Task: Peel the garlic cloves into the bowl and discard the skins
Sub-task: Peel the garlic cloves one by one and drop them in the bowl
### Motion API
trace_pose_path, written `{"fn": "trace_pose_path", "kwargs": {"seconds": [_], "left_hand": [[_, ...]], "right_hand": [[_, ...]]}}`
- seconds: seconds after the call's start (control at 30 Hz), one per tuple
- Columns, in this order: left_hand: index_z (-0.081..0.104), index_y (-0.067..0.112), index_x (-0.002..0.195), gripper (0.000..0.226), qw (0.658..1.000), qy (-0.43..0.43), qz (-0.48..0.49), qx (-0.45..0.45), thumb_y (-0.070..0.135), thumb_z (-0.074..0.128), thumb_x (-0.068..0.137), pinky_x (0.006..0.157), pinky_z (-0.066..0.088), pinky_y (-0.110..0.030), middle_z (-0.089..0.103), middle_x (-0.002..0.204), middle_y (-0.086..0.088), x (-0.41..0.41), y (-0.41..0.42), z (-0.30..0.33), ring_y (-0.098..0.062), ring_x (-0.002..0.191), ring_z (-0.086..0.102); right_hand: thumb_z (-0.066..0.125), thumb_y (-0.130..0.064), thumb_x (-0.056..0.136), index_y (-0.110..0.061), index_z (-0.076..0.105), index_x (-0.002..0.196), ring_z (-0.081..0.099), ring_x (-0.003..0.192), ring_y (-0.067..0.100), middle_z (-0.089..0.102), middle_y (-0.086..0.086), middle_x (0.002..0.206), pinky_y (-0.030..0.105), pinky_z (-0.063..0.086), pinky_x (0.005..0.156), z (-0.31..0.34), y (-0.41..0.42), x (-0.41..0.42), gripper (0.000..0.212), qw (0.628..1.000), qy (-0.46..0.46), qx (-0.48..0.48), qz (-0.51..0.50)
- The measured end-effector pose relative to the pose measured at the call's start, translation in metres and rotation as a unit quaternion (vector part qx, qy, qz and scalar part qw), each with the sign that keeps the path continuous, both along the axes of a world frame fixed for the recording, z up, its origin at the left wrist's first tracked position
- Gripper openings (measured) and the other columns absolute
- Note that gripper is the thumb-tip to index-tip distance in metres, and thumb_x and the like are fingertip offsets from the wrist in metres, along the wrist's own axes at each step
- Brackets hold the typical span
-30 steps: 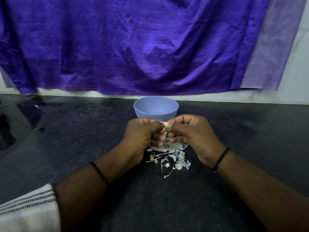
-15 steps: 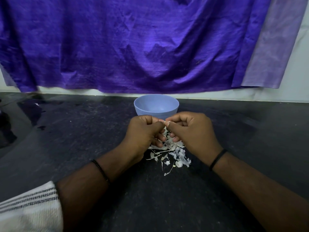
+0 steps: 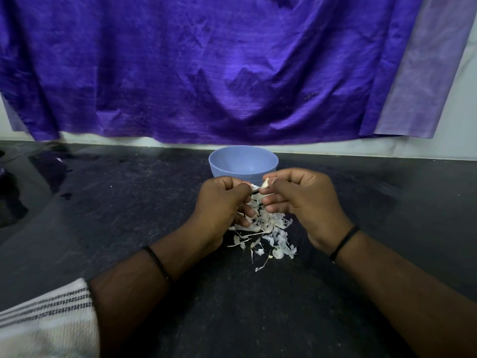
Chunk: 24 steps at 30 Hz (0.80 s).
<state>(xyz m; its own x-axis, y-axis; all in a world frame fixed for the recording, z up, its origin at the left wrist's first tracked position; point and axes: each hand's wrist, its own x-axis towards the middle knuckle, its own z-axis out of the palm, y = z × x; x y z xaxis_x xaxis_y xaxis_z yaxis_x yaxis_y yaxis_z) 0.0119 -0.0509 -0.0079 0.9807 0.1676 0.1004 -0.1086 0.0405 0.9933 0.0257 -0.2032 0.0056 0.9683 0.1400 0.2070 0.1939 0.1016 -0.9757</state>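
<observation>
**Both hands pinch at a garlic clove just in front of the bowl**

While the forearms reach in from the near corners and meet at the middle of the dark counter [image 3: 129, 215], the two hands close in on each other, knuckles up and fingers curled inward. The right hand [image 3: 304, 200] pinches a pale garlic clove [image 3: 265, 182] between thumb and forefinger, its other fingers folded beneath. The left hand [image 3: 222, 202] is curled as well, its thumb and forefinger nipping a strip of skin [image 3: 254, 187] at the clove's left side; whether that strip is torn free or attached cannot be told. The fingertips of the two hands are almost touching.

The clove sits above the near rim of the blue bowl [image 3: 242, 161], which stands just behind the hands; what lies inside the bowl cannot be made out. Directly below the hands, a pile of peeled skins [image 3: 268, 233] is scattered on the counter, with loose pieces trailing toward the person.

Each wrist wears a thin black band, and a white striped sleeve [image 3: 46, 316] shows at the lower left. Open counter stretches wide to both sides of the hands and toward the near edge. Behind the bowl the counter ends at a pale wall, where a purple cloth [image 3: 206, 68] hangs down nearly to the surface.
</observation>
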Motion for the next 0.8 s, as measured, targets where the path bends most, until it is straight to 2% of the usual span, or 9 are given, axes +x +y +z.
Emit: {"fn": "trace_pose_path", "kwargs": {"seconds": [0.1, 0.2, 0.27, 0.4, 0.6, 0.8], "left_hand": [[0.065, 0.001, 0.084, 0.016, 0.996, -0.032, 0.032, 0.079, 0.012, 0.063, 0.095, 0.044, 0.046, -0.029, 0.06, 0.065, -0.009, 0.0014, 0.0036, -0.0043, -0.019, 0.051, 0.06], [0.065, 0.004, 0.081, 0.026, 0.979, -0.088, 0.046, 0.179, 0.026, 0.065, 0.096, 0.044, 0.046, -0.026, 0.062, 0.057, -0.002, 0.0001, 0.0041, -0.0071, -0.011, 0.048, 0.059], [0.066, 0.008, 0.085, 0.019, 0.978, -0.103, 0.037, 0.179, 0.025, 0.067, 0.094, 0.044, 0.045, -0.021, 0.063, 0.059, 0.001, -0.001, 0.003, -0.0069, -0.009, 0.049, 0.059], [0.071, 0.014, 0.095, 0.006, 0.981, -0.107, 0.01, 0.159, 0.019, 0.07, 0.092, 0.043, 0.044, -0.023, 0.064, 0.065, -0.005, -0.0012, 0.0026, -0.0053, -0.011, 0.05, 0.061], [0.076, 0.012, 0.093, 0.006, 0.984, -0.106, 0.004, 0.143, 0.015, 0.072, 0.09, 0.041, 0.043, -0.023, 0.064, 0.055, 0.001, -0.0038, 0.0016, -0.0046, -0.008, 0.044, 0.055], [0.076, 0.009, 0.093, 0.005, 0.985, -0.103, 0.015, 0.137, 0.01, 0.071, 0.09, 0.042, 0.043, -0.022, 0.065, 0.056, 0.0, -0.0045, 0.0019, -0.0035, -0.007, 0.045, 0.056]], "right_hand": [[0.067, -0.005, 0.092, -0.003, 0.072, 0.098, 0.068, 0.066, 0.017, 0.075, 0.015, 0.082, 0.026, 0.061, 0.061, -0.0006, -0.0017, 0.0008, 0.008, 1.0, 0.004, 0.007, 0.012], [0.065, -0.003, 0.093, -0.005, 0.073, 0.101, 0.068, 0.067, 0.016, 0.075, 0.014, 0.082, 0.026, 0.061, 0.063, -0.0021, -0.0017, 0.0008, 0.011, 1.0, -0.003, -0.001, 0.018], [0.065, -0.001, 0.093, -0.004, 0.072, 0.1, 0.069, 0.067, 0.016, 0.075, 0.017, 0.085, 0.026, 0.061, 0.062, -0.0026, -0.0017, 0.0007, 0.011, 1.0, -0.003, -0.002, 0.019], [0.068, 0.0, 0.091, -0.004, 0.07, 0.099, 0.07, 0.065, 0.017, 0.075, 0.015, 0.082, 0.026, 0.061, 0.061, -0.0008, -0.0029, 0.0011, 0.01, 1.0, -0.002, 0.012, 0.02], [0.069, 0.003, 0.088, -0.007, 0.075, 0.096, 0.068, 0.071, 0.018, 0.075, 0.02, 0.089, 0.023, 0.06, 0.064, -0.0019, -0.0045, 0.001, 0.015, 0.998, -0.042, -0.032, 0.021], [0.07, 0.004, 0.087, -0.007, 0.072, 0.099, 0.069, 0.067, 0.016, 0.074, 0.014, 0.08, 0.024, 0.059, 0.062, -0.0051, -0.0036, 0.0059, 0.016, 0.994, -0.077, -0.08, 0.006]]}}
